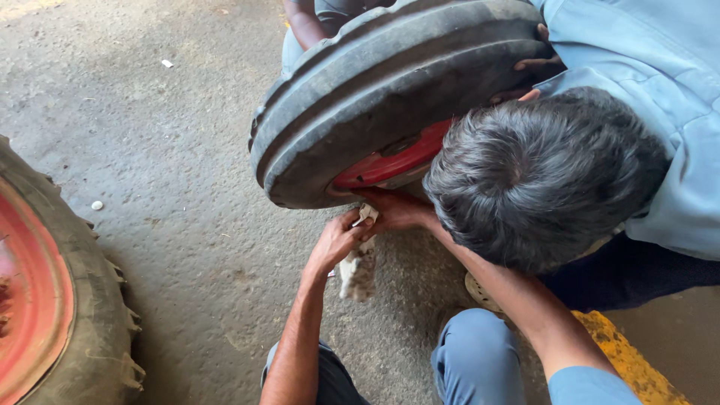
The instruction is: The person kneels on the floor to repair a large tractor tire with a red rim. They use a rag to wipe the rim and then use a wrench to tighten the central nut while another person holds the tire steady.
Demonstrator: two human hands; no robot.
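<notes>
A black ribbed tyre (390, 82) on a red rim (390, 161) is held tilted above the concrete floor. My left hand (337, 240) is shut on a dirty white rag (358, 270) that hangs just under the tyre's lower edge. My right hand (397, 210) reaches beneath the tyre and touches the bottom of the red rim, right beside my left hand; I cannot make out whether it grips anything. A co-worker's head (540, 172) leans in over my right forearm.
The co-worker in a light blue shirt (660, 90) has a hand (540, 61) on the tyre's far side. Another person's arm (306, 22) shows at the top. A large lugged tyre with a red rim (67, 300) stands at left. A yellow floor stripe (622, 356) runs at lower right.
</notes>
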